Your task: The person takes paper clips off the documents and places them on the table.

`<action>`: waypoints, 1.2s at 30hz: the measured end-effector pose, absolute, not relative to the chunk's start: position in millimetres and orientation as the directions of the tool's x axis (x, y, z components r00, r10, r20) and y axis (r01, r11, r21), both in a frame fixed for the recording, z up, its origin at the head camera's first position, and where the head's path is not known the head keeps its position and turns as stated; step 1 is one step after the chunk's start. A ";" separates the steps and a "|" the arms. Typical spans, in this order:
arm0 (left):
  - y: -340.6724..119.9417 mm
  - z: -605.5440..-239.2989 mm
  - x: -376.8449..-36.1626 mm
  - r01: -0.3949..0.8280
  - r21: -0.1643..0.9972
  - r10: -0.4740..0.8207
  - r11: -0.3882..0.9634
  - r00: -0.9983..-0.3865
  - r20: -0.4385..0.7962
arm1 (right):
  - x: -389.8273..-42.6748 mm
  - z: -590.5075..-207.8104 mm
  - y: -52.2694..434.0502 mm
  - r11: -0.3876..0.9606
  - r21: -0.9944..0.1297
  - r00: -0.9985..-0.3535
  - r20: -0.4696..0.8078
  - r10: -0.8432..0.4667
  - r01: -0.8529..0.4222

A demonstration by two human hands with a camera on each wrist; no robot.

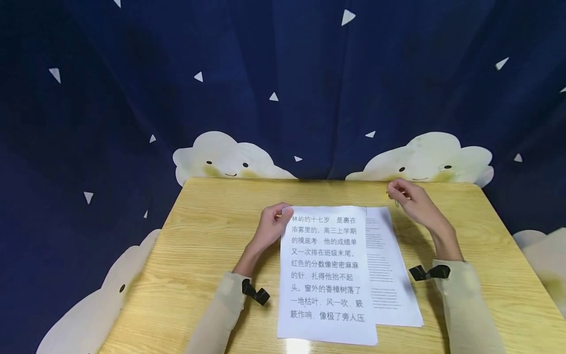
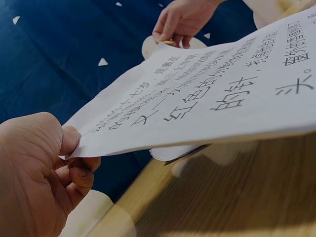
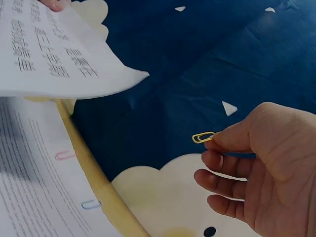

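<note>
My left hand (image 1: 270, 226) pinches the top left corner of a large-print paper stack (image 1: 327, 334) between thumb and fingers. In the left wrist view the stack is raised off the tabletop and slants. Partly beneath it in the head view lies a small-print sheet (image 1: 384, 265), its left part hidden. A pink paper clip (image 3: 64, 155) and a blue paper clip (image 3: 90, 204) sit along that sheet's edge in the right wrist view. Beyond the papers' top right, my right hand (image 1: 413, 201) holds a yellow paper clip (image 3: 201, 138) between thumb and index finger, apart from the paper.
The papers are over a light wooden table (image 1: 208, 236). A dark blue curtain (image 1: 300, 64) with white triangles and cloud faces hangs behind the table and down its sides. Each sleeve cuff carries a black strap (image 1: 255, 291).
</note>
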State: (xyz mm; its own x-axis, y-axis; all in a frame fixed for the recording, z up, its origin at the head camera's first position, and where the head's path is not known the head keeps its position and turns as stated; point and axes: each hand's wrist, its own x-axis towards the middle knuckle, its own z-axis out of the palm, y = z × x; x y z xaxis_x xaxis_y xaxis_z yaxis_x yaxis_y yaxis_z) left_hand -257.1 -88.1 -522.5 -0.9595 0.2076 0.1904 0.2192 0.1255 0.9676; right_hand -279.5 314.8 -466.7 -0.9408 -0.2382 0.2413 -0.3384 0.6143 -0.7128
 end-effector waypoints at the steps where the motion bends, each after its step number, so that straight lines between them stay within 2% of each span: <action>1: -89.0 -522.5 -256.9 0.221 0.967 0.208 0.127 -0.959 0.191 | -279.5 -467.5 316.6 0.616 -0.718 -0.945 0.233 -0.228 -0.325; 12: -93.2 -520.7 -256.8 0.227 0.965 0.215 0.131 -0.957 0.196 | -289.0 -487.3 336.9 0.657 -0.723 -0.977 0.151 -0.148 -0.211; 25: -93.5 -517.4 -257.0 0.197 0.968 0.225 0.156 -0.961 0.160 | -296.8 -514.2 365.2 0.657 -0.712 -0.968 0.157 -0.195 -0.248; 31: -92.0 -521.9 -258.1 0.227 0.963 0.216 0.142 -0.957 0.194 | -305.6 -525.3 379.1 0.670 -0.688 -0.959 0.164 -0.232 -0.280; 36: -91.9 -521.7 -256.1 0.238 0.962 0.213 0.130 -0.955 0.208 | -315.7 -538.3 387.0 0.701 -0.669 -0.967 0.125 -0.221 -0.247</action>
State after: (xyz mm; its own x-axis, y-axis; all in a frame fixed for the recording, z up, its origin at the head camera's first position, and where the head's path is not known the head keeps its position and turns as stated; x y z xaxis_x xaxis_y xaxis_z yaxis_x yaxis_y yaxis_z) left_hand -256.1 -91.9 -521.7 -0.9548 0.2128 0.2077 0.2383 0.1301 0.9624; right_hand -315.7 387.0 -538.3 -0.9672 -0.2210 0.1250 -0.2466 0.7008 -0.6693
